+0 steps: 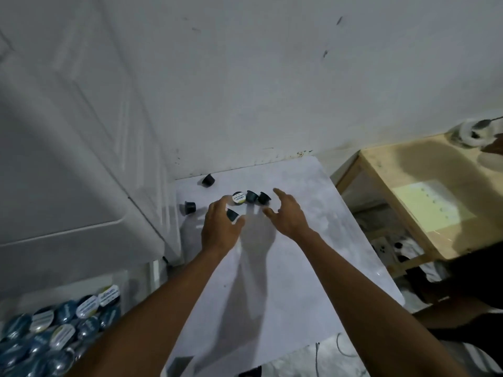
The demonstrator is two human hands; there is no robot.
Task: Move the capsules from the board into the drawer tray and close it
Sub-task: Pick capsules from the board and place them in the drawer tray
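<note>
Several dark capsules lie at the far end of the white board (pixel 285 254). One capsule (pixel 239 198) shows its white label, two dark ones (pixel 251 196) (pixel 263 198) lie right of it, one (pixel 190 207) sits at the left edge and one (pixel 208 180) near the back wall. My left hand (pixel 220 227) has its fingers curled around a dark capsule (pixel 232 214). My right hand (pixel 287 213) hovers open just right of the cluster, fingers spread. The drawer tray (pixel 49 330) at the lower left holds many blue and white capsules.
A white cabinet (pixel 68 172) rises to the left of the board, a white wall behind. A wooden table (pixel 424 191) stands to the right, with a power strip (pixel 386 250) and clutter on the floor under it. Cables (pixel 337 346) lie past the board's near edge.
</note>
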